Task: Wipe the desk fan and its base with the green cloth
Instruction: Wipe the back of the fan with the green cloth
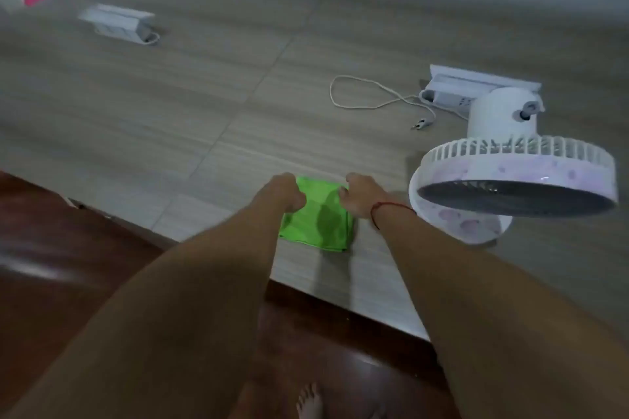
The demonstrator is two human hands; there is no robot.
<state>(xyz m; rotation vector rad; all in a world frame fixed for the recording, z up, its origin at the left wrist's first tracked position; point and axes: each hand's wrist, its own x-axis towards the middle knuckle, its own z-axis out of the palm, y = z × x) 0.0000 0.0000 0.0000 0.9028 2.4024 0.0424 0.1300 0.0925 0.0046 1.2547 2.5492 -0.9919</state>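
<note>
Since both hands are curled onto the far edge of the green cloth (320,224), left hand (286,192) at its left corner and right hand (360,196) at its right, each looks to be pinching the fabric, though the blur makes it hard to say how firm the hold is. The cloth lies folded flat on the surface (204,112) close to the front edge, just left of the desk fan (510,173), and nothing on the fan looks wiped yet imo. Biggest risk I see: the fan head leans forward and looks top-heavy over its base (476,226), and the right forearm sits right beside the grille, so a careless elbow swing while lifting the cloth could tip it or shove it toward the edge. Also the white cable (367,99) lies loose behind the fan, its free end on the surface near the socket box (476,83), so sliding the fan around while wiping could snag it. And with the cloth that near the edge, a sloppy pinch could just drop it onto the floor (68,248). One hand steadying the base would probably save some grief.
</note>
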